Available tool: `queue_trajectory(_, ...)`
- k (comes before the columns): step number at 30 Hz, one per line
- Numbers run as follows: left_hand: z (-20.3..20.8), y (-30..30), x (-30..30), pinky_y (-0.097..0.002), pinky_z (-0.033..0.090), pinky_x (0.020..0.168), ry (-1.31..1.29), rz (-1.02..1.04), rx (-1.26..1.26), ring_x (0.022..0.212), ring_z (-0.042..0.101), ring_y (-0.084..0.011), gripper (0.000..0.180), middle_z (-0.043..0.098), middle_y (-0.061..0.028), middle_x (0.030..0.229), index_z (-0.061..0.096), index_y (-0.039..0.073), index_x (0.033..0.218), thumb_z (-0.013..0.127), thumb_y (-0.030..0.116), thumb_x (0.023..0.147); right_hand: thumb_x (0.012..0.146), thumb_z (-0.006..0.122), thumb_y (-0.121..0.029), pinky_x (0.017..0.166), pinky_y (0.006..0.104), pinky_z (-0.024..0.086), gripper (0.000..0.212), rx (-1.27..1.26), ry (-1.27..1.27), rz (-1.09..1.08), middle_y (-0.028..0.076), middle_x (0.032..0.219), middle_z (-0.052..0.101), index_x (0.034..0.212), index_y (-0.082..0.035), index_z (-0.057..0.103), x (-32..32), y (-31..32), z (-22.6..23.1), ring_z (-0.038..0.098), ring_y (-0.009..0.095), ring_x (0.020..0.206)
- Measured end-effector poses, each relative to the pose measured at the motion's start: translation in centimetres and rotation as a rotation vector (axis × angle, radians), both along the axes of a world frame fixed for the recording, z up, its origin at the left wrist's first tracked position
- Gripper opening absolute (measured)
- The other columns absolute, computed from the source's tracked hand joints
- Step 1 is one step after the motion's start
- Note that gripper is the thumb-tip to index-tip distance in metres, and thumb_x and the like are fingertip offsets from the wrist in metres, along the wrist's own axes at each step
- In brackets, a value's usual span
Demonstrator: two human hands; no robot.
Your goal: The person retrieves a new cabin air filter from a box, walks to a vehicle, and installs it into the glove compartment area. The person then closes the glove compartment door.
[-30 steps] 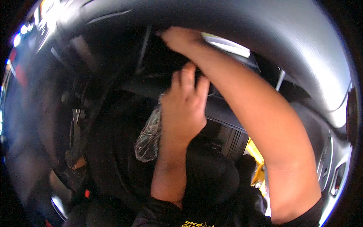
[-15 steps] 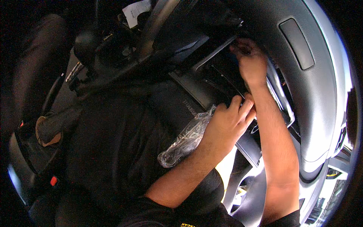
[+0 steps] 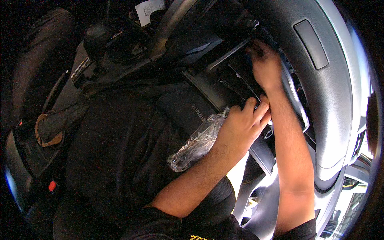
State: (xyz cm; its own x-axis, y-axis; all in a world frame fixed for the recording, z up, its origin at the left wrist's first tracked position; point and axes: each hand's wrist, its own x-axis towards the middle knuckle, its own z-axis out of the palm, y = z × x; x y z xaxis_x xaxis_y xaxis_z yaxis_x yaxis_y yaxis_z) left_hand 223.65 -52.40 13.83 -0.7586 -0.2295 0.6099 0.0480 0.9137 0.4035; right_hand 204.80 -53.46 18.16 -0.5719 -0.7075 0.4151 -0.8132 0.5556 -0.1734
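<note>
Inside a car, both my hands work at an open compartment [image 3: 236, 76] under the dashboard, which looks like a glove box. My right hand [image 3: 267, 68] reaches deep into its far side, fingers curled in shadow; what they grip, if anything, is hidden. Nearer to me, my left hand [image 3: 245, 124] has its fingers bent together at the compartment's near edge, beside my right forearm. I cannot make out what is between them. A crumpled clear plastic bag [image 3: 198, 140] lies by my left wrist. Along the compartment's right side runs a shiny light-edged frame [image 3: 298, 106].
The padded dashboard [image 3: 340, 104] with a rectangular inset panel [image 3: 311, 45] curves along the right. At left are a gear lever [image 3: 96, 42], a red belt buckle button [image 3: 53, 185] and another person's dark-clothed leg [image 3: 40, 48]. A white paper [image 3: 149, 11] sits at the top.
The view has shifted slightly. My right hand has turned a little within the compartment, and my left hand stays almost in place at the near edge.
</note>
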Motion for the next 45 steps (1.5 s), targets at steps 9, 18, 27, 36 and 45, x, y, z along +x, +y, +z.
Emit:
queue_trajectory(9,0.2,-0.1,0.2,-0.0286,0.054,0.064,-0.040,-0.022,0.015,0.103,0.053,-0.0209,0.037,0.050,-0.0061,0.127,0.061,0.013,0.116,0.062,0.023,0.080,0.094,0.065,-0.020,0.092,0.0379,0.051,0.033,0.021,0.032,-0.007,0.019,0.112,0.071,0.122,-0.004,0.066,0.7,-0.1,0.2,0.069,0.032,0.105)
queue_trajectory(18,0.2,-0.1,0.2,-0.0301,0.053,0.064,-0.057,-0.034,0.005,0.103,0.053,-0.0220,0.038,0.049,-0.0074,0.129,0.061,0.014,0.117,0.062,0.023,0.080,0.087,0.074,-0.025,0.086,0.0352,0.053,0.034,-0.080,-0.020,-0.026,0.015,0.107,0.073,0.114,-0.005,0.069,-0.3,0.4,0.0,0.070,0.026,0.100)
queue_trajectory(27,0.3,-0.1,0.2,-0.0309,0.052,0.064,-0.057,-0.045,0.007,0.103,0.053,-0.0221,0.040,0.049,-0.0074,0.128,0.060,0.014,0.118,0.064,0.023,0.079,0.091,0.070,-0.027,0.087,0.0352,0.053,0.032,-0.055,0.005,-0.050,0.017,0.107,0.073,0.114,-0.005,0.071,0.5,0.3,0.6,0.071,0.027,0.099)
queue_trajectory(36,0.2,0.0,0.0,-0.0292,0.052,0.065,-0.062,-0.009,-0.023,0.101,0.054,-0.0211,0.038,0.050,-0.0064,0.127,0.061,0.013,0.115,0.065,0.023,0.078,0.092,0.068,-0.031,0.088,0.0356,0.051,0.035,-0.040,0.025,-0.108,0.017,0.107,0.072,0.114,-0.005,0.071,1.0,-0.3,0.8,0.070,0.029,0.100)
queue_trajectory(45,0.5,-0.1,0.2,-0.0285,0.052,0.063,-0.042,0.000,-0.037,0.100,0.054,-0.0205,0.039,0.050,-0.0065,0.127,0.061,0.012,0.117,0.064,0.024,0.079,0.091,0.069,-0.024,0.088,0.0350,0.052,0.032,-0.087,-0.065,0.004,0.016,0.102,0.074,0.113,-0.001,0.070,-0.9,-0.1,0.6,0.070,0.025,0.098)
